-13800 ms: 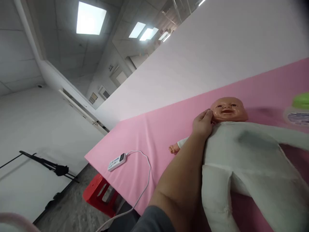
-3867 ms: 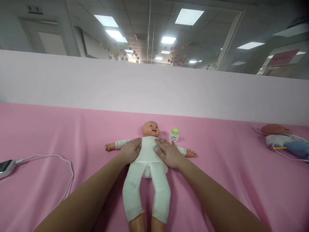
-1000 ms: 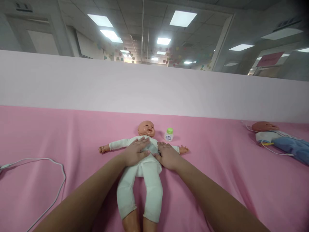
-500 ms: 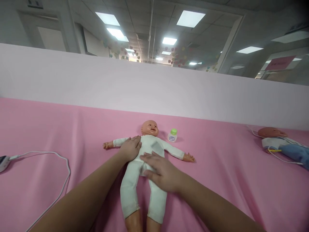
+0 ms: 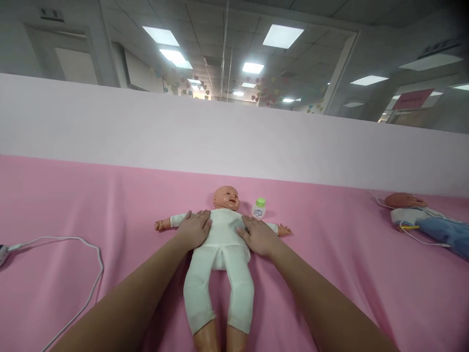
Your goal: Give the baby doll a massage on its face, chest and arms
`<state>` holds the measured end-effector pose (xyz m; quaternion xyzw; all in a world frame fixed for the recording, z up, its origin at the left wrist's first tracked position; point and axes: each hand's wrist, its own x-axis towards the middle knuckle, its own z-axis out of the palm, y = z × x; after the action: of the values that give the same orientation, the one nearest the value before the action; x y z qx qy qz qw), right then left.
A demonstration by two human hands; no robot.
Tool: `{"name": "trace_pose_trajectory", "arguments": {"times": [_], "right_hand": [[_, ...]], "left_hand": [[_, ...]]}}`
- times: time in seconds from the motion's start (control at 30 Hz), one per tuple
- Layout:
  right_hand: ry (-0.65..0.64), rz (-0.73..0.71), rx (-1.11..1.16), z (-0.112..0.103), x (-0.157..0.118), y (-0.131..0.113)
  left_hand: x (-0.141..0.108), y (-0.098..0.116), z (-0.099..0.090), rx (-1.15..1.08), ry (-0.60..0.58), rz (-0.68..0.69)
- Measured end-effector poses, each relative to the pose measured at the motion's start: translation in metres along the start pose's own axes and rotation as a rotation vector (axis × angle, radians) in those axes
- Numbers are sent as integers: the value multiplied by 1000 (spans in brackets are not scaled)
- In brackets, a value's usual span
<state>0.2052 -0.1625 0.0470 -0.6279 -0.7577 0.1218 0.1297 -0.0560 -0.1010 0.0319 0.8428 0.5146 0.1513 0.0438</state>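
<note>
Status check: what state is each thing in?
White-clothed doll: on its back, arms spread.
Left hand: open, laid on that doll.
Right hand: open, laid on that doll's other side.
Bottle: green cap on.
Blue-clothed doll: lying down, partly out of frame.
Device: mostly cut off.
White cable: loosely curved, joined to device.
Pink cloth: spread, creased.

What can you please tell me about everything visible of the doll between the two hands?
The doll lies on its back on the pink sheet, head toward the white wall, arms spread sideways. Its bald head looks like smooth, shiny plastic; its torso and upper legs look like white cloth, with a greyish patch on the chest. The bare lower legs run out of the picture. The left hand and right hand rest flat on either side of its upper body.
</note>
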Motion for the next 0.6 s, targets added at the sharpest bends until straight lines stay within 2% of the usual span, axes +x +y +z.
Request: {"name": "trace_pose_trajectory", "arguments": {"times": [0.1, 0.2, 0.33, 0.4, 0.5, 0.6], "right_hand": [[26, 52, -65, -11, -12, 10], [-4, 158, -77, -28, -18, 31], [-41, 354, -63, -46, -20, 70], [-53, 365, -35, -50, -21, 87], [-33, 304, 68, -51, -23, 103], [42, 288, 247, -49, -21, 111]], "left_hand": [[-6, -14, -9, 52, -16, -35], [-11, -37, -21, 87, -75, -91], [-14, -71, -36, 68, -68, -285], [-13, -85, -41, 36, -41, -411], [-11, -102, -46, -8, 7, -603], [-11, -109, -48, -131, 111, -687]]}}
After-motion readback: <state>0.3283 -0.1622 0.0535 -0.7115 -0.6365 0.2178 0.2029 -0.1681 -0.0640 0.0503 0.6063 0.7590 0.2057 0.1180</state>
